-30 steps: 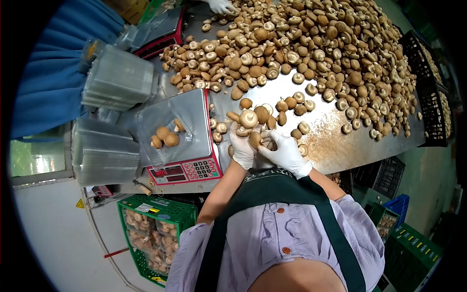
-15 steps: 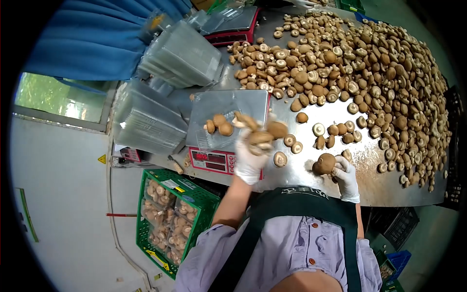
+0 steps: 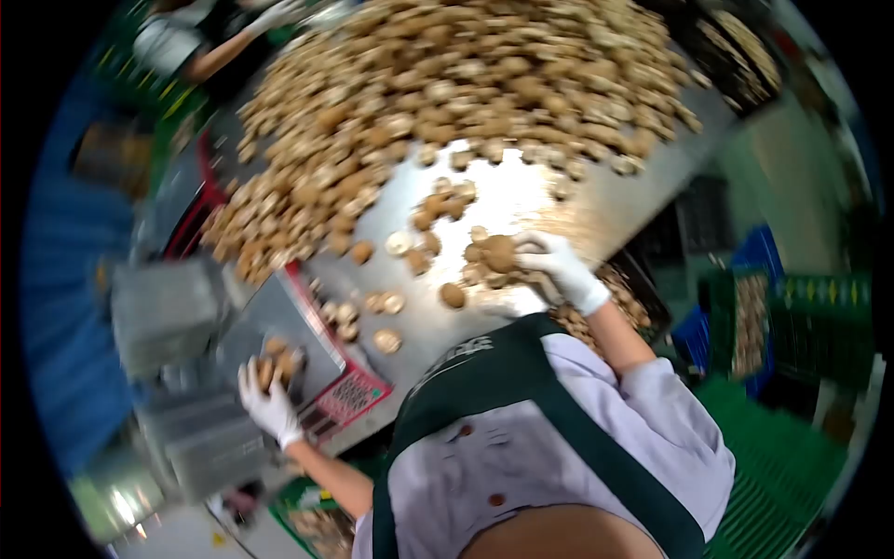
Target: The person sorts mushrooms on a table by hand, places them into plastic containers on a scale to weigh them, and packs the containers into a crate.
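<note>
My left hand [image 3: 267, 401], in a white glove, is at the lower left by the scale [image 3: 303, 326]. Its fingers look spread against a few brown mushrooms [image 3: 276, 361] on the scale's plate, though blur softens the contact. The clear tray under those mushrooms is hard to make out. Over the metal table, my right hand [image 3: 556, 265], gloved too, is closed around brown mushrooms [image 3: 495, 252] that stick out past its fingertips. Loose mushrooms [image 3: 453, 295] lie on the table just left of that hand.
A large mushroom heap [image 3: 438, 84] covers the far table [image 3: 666, 172]. Clear plastic trays [image 3: 168, 312] stand stacked at the left. Another person's gloved hand [image 3: 277, 16] shows at the top left. Green crates [image 3: 782, 456] stand at the right.
The view has swung right and is blurred. My left hand, which held mushrooms above the scale, is now down at the mushrooms on its plate. My right hand still grips mushrooms over the table.
</note>
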